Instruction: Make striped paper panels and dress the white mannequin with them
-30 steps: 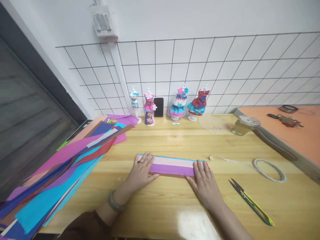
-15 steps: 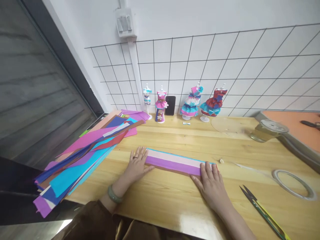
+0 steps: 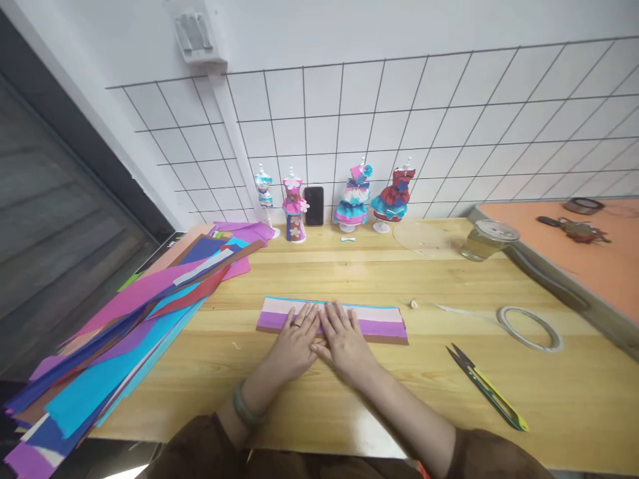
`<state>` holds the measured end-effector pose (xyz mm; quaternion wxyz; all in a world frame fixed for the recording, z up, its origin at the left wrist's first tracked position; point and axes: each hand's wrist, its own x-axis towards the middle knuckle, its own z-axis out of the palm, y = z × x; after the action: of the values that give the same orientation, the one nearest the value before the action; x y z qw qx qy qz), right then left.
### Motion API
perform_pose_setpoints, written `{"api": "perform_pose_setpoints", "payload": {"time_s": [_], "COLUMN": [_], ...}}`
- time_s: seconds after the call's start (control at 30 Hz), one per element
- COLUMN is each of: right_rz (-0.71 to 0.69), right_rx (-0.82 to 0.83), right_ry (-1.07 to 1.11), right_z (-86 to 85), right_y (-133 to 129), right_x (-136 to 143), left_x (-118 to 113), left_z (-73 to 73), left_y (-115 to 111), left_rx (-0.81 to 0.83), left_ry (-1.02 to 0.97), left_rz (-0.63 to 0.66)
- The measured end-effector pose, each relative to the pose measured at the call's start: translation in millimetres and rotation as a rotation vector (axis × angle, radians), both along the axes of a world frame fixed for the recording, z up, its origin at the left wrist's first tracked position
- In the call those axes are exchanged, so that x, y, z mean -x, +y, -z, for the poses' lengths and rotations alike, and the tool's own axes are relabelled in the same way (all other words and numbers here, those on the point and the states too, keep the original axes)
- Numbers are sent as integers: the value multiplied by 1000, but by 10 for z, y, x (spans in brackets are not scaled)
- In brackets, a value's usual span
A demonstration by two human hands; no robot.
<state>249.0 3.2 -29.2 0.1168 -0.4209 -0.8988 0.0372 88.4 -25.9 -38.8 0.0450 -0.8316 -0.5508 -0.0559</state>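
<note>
A long layered paper strip lies flat on the wooden table, with pale pink and purple bands and thin blue and brown edges. My left hand rests flat on its middle, fingers stretched out, a ring on one finger. Right beside it, my right hand lies flat on the same strip with its fingers spread. The two thumbs meet near the strip's lower edge. Both ends of the strip show; its middle is partly hidden under the hands.
Coloured paper strips are heaped at left. Thread snips and a tape roll lie right. Dressed mini mannequins and a phone stand by the wall. A lidded cup is near an orange mat.
Both hands have slid inward from the strip's two ends to its middle. The head view has turned to the right, so more of the orange mat shows.
</note>
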Motion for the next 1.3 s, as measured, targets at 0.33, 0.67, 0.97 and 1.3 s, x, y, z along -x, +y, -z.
{"api": "perform_pose_setpoints", "payload": {"time_s": [0.33, 0.67, 0.97, 1.3], "right_rz": [45, 129, 97, 55], "right_rx": [-15, -158, -248, -278], "right_ry": [-27, -27, -1, 30], "right_z": [154, 323, 403, 395], "right_y": [94, 142, 154, 151], "right_x": [-636, -1104, -1122, -1147], "left_x": [125, 419, 458, 447], "left_z": [4, 40, 16, 51], "left_y": [6, -9, -45, -60], "left_rx": [-46, -34, -45, -74], "left_ry": [3, -23, -26, -60], "left_rz": [-49, -284, -471, -798]}}
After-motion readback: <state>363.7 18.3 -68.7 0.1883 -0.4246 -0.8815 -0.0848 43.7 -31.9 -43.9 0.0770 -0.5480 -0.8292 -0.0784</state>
